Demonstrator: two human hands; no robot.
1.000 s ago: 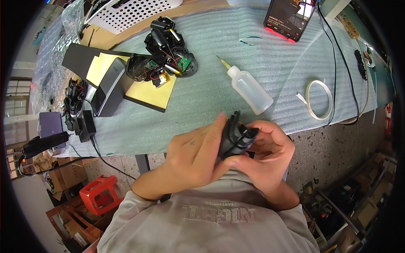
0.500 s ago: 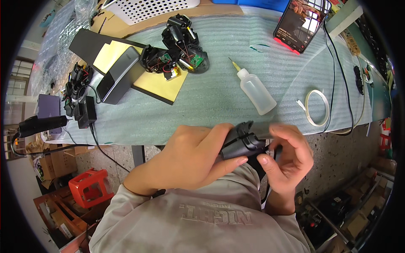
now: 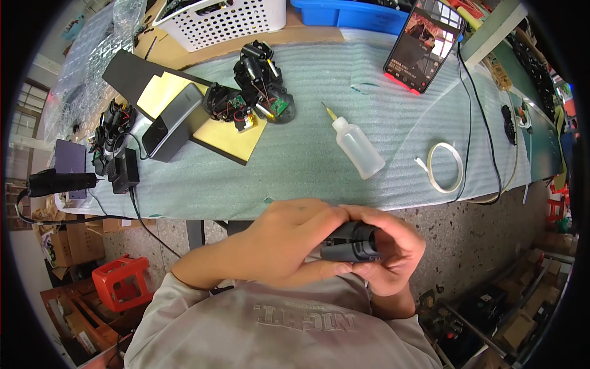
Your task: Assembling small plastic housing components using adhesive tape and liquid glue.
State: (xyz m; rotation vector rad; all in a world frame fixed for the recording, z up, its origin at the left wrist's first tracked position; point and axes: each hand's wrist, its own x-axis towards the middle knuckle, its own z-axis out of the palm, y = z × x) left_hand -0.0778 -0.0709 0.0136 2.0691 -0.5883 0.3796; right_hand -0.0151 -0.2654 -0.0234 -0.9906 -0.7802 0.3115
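A rounded black plastic housing (image 3: 349, 245) is held at my waist, just off the near table edge. My left hand (image 3: 286, 237) wraps round its left side, thumb along the near face. From the other end my right hand (image 3: 398, 246) closes over it, with its fingers across the far side and its thumb on the near side, close to the left thumb. Its inside and much of its surface are covered by my fingers. Beyond, opened black housings (image 3: 255, 67) with green circuit boards, wires and small cells lie on the table.
A clear squeeze bottle (image 3: 362, 154) with a needle tip lies mid-table, left of a coiled white cable (image 3: 433, 178). A phone (image 3: 421, 46) leans at the far right. White (image 3: 227, 27) and blue (image 3: 350, 17) baskets line the back. A black electric screwdriver (image 3: 58, 182) juts out left.
My right hand has come in from beside the housing and closed round its right end. The housing has turned slightly and sits a little lower in view.
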